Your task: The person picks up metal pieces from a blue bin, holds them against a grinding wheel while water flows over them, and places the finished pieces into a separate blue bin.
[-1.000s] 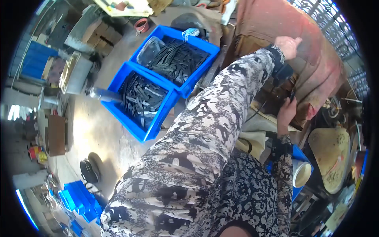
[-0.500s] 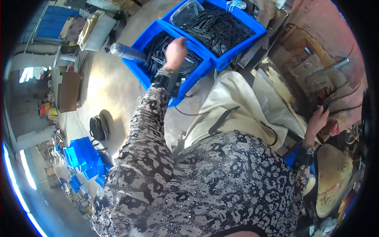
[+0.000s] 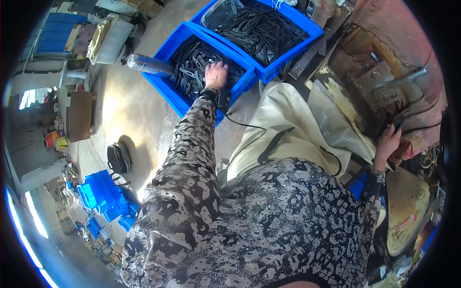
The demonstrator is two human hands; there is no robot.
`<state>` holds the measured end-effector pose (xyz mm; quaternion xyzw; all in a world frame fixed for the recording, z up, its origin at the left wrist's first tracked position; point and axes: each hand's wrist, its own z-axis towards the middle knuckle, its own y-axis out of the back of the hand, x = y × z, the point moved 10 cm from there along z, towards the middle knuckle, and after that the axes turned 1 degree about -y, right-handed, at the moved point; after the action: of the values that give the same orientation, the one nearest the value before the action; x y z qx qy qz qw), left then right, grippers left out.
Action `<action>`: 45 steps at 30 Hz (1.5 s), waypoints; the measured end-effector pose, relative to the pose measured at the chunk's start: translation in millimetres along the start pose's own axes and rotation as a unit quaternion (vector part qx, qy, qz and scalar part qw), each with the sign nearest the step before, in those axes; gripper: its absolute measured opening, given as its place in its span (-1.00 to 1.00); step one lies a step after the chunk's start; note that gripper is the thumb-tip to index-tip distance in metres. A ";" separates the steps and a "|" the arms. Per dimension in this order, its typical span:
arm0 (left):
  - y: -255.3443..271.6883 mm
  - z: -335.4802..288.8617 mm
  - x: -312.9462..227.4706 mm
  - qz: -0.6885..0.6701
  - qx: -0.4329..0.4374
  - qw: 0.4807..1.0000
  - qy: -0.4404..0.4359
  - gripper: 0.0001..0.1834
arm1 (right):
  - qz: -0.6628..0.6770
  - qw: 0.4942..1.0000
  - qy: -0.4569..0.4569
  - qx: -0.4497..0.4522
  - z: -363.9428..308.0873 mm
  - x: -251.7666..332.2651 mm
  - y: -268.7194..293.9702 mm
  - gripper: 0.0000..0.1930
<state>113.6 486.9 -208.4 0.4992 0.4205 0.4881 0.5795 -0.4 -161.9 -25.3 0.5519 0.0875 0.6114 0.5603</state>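
Observation:
My left hand [image 3: 217,75] reaches into the nearer blue bin [image 3: 170,100], its fingers apart over a heap of flat black slotted strips [image 3: 189,72]. Whether a fingertip touches a strip is hard to make out. Far to the right, my right hand [image 3: 388,144] is closed around a small dark piece [image 3: 399,123], mostly hidden by the fingers. That hand is beside a grimy brown work surface [image 3: 360,91], where a metal bar [image 3: 403,79] lies at a slant. A clear plastic bottle-like cylinder [image 3: 150,65] lies across the bin's left edge.
A second blue bin [image 3: 314,32] of black strips stands beyond, holding a clear tub [image 3: 218,14]. Cream cloth [image 3: 269,115] covers my lap, with one black strip [image 3: 274,144] on it. Blue bins [image 3: 102,189] and a dark shoe-like thing [image 3: 118,158] are on the floor at left.
My left hand has moved lower and slightly right in the nearer bin, and its fingers have spread. My right hand stays beside the work surface, still holding the dark piece.

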 end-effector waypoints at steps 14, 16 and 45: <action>45.3 -7.6 43.5 -0.328 -0.102 0.924 0.166 -0.79 | -0.052 0.994 0.078 -0.047 4.5 3.0 7.9 -0.69; 57.8 2.8 47.4 -0.430 -0.176 0.866 0.184 -0.83 | -0.115 0.991 0.060 -0.037 3.7 2.9 -1.6 -0.73; 168.5 120.0 -383.2 -0.330 -0.105 0.909 -0.232 -0.77 | 0.303 0.833 -0.346 0.308 -28.1 -40.1 -61.9 -0.86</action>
<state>140.9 93.4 -24.0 0.3670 0.3617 0.1807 0.8378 4.8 -156.8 -103.9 0.8705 -0.0995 0.4608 0.1418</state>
